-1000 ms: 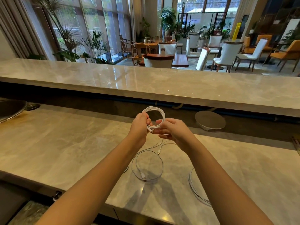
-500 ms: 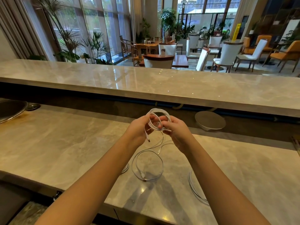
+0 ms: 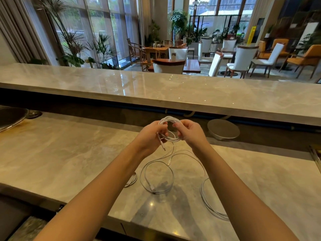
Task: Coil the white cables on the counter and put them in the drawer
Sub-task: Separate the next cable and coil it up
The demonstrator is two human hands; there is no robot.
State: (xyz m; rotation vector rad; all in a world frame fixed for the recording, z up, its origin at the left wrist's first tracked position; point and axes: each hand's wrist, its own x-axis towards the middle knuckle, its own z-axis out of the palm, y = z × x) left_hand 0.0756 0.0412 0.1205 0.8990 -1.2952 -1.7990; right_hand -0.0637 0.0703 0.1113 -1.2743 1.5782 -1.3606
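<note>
Head view: the left hand (image 3: 149, 135) and right hand (image 3: 191, 135) are raised above the pale grey marble desk (image 3: 69, 162), the fingers (image 3: 179, 125) of both curled round a small coil of thin white cable (image 3: 169, 119), one plug end dangling. A loose white cable loop (image 3: 157, 178) lies on the desk below, another white cable bundle (image 3: 209, 205) to its right.

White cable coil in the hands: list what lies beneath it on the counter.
Below it, a loose white cable loop lies on the grey marble counter. A second white cable runs under the right forearm, partly hidden.
</note>
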